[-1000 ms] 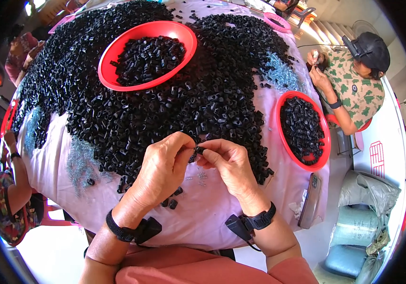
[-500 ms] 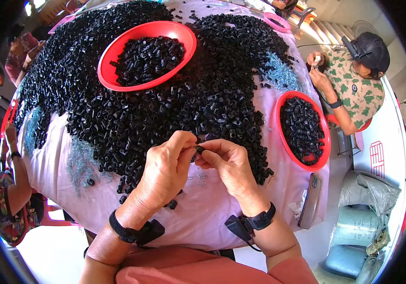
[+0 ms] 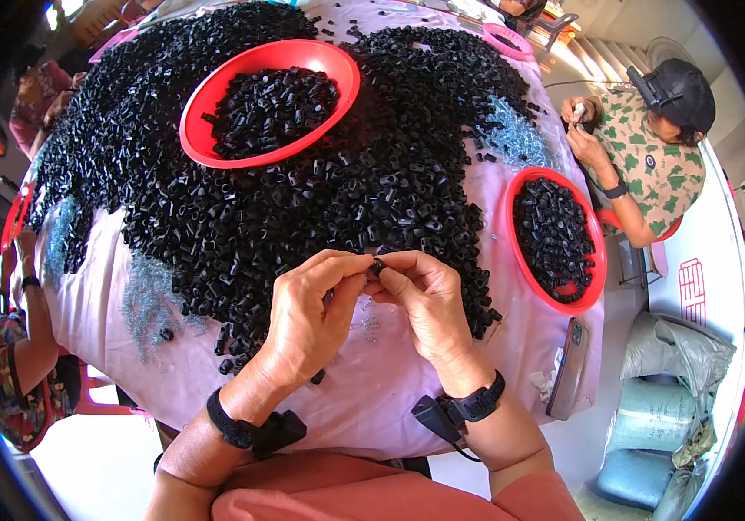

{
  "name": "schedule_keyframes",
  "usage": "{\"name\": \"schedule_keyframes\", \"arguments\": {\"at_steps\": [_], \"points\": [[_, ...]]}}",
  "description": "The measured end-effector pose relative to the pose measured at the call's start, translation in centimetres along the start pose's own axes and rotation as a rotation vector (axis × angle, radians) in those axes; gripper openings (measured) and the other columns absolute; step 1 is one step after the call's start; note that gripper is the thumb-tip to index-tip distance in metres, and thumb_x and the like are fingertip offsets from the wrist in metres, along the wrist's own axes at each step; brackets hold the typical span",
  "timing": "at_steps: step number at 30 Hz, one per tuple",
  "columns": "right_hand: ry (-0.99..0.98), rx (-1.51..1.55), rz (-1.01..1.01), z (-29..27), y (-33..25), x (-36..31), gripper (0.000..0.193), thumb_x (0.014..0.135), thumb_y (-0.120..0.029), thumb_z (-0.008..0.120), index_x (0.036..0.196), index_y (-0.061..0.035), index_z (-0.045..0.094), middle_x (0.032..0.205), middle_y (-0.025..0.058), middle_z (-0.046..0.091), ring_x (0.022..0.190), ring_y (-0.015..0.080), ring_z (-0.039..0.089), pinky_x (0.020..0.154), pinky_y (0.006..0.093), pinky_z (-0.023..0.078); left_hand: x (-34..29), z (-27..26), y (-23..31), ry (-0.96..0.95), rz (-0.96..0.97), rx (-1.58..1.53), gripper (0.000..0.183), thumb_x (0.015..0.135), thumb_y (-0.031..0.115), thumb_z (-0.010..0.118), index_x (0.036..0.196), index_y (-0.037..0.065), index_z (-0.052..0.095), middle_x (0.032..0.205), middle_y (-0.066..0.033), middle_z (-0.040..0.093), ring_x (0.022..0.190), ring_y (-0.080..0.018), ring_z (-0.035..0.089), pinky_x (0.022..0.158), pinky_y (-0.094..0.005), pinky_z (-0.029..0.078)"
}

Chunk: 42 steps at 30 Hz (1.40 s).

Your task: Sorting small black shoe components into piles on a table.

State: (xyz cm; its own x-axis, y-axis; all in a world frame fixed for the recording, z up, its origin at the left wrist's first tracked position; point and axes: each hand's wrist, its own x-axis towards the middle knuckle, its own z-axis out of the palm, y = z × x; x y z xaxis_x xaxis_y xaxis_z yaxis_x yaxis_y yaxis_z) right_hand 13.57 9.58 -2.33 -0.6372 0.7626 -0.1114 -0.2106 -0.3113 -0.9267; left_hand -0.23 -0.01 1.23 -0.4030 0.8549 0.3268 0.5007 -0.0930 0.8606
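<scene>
A small black plastic part point(image 3: 377, 267) is pinched in the thumb and fingers of my right hand point(image 3: 431, 304). My left hand point(image 3: 307, 306) meets it there, thumb and forefinger pressed together at the part's left side; whatever they hold is too small to make out. Both hands are over the near edge of a large heap of similar black hollow parts point(image 3: 303, 213). Some tiny clear pieces point(image 3: 369, 321) lie on the cloth just below my fingers.
A red basin point(image 3: 337, 61) of black parts rests on the heap; a red basket point(image 3: 599, 252) stands right. Clear pieces form piles at left point(image 3: 148, 291) and far right point(image 3: 520, 130). A phone point(image 3: 569, 369) lies on the pink cloth point(image 3: 372, 391). People work at both sides.
My left fingertips have shifted slightly right and down, and the wrist has turned a little. The black part now shows more plainly, tilted up between my hands.
</scene>
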Motion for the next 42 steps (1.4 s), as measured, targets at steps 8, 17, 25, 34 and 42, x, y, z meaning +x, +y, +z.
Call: {"name": "schedule_keyframes", "arguments": {"at_steps": [8,17,25,34,42], "points": [[-0.007,-0.122,-0.031,0.3,0.0,0.0,0.013,0.096,0.001,0.066,0.108,0.0026,0.07,0.095,0.0079,0.074,0.083,0.013,0.072,0.076,0.0251,0.059,0.2,0.0,-1.2,-0.04,-0.268,-0.195,0.015,0.09,-0.004,0.065,0.103,-0.003,0.071,0.094,-0.012,0.071,0.085,-0.0204,0.071,0.076,-0.0304,0.056],[0.024,-0.02,-0.038,0.2,0.0,0.0,0.013,0.096,0.0,0.067,0.108,0.002,0.071,0.096,0.009,0.074,0.082,0.0134,0.072,0.077,0.0261,0.06,0.0,0.6,-0.6,-0.013,0.192,0.127,0.02,0.09,-0.009,0.062,0.106,-0.003,0.071,0.101,-0.0155,0.068,0.086,-0.0256,0.07,0.074,-0.032,0.057],[0.058,0.042,-0.066,-0.2,-0.2,0.2,0.013,0.097,-0.001,0.066,0.109,0.0009,0.07,0.096,0.0066,0.073,0.083,0.0135,0.072,0.077,0.0261,0.059,0.9,-1.4,-0.3,-0.068,0.0,0.159,0.016,0.087,-0.006,0.063,0.101,-0.003,0.071,0.093,-0.0157,0.07,0.089,-0.0281,0.072,0.074,-0.0344,0.056],[0.042,0.044,-0.024,-0.1,-0.4,0.0,0.018,0.097,-0.003,0.067,0.115,0.0006,0.07,0.097,0.0061,0.072,0.084,0.0132,0.071,0.079,0.0275,0.06,0.1,-0.9,-1.0,-0.227,0.142,0.451,0.011,0.078,0.002,0.072,0.089,0.002,0.069,0.081,-0.0122,0.067,0.079,-0.0341,0.064,0.072,-0.0432,0.053],[-0.018,0.032,-0.012,0.0,-0.3,0.0,0.018,0.097,-0.004,0.067,0.114,0.0003,0.07,0.097,0.0063,0.072,0.084,0.0133,0.071,0.08,0.0277,0.06,-0.1,-0.6,-1.6,-0.202,0.177,0.519,0.012,0.079,0.0,0.071,0.089,0.003,0.067,0.081,-0.0111,0.064,0.08,-0.034,0.062,0.072,-0.0445,0.051]]}}
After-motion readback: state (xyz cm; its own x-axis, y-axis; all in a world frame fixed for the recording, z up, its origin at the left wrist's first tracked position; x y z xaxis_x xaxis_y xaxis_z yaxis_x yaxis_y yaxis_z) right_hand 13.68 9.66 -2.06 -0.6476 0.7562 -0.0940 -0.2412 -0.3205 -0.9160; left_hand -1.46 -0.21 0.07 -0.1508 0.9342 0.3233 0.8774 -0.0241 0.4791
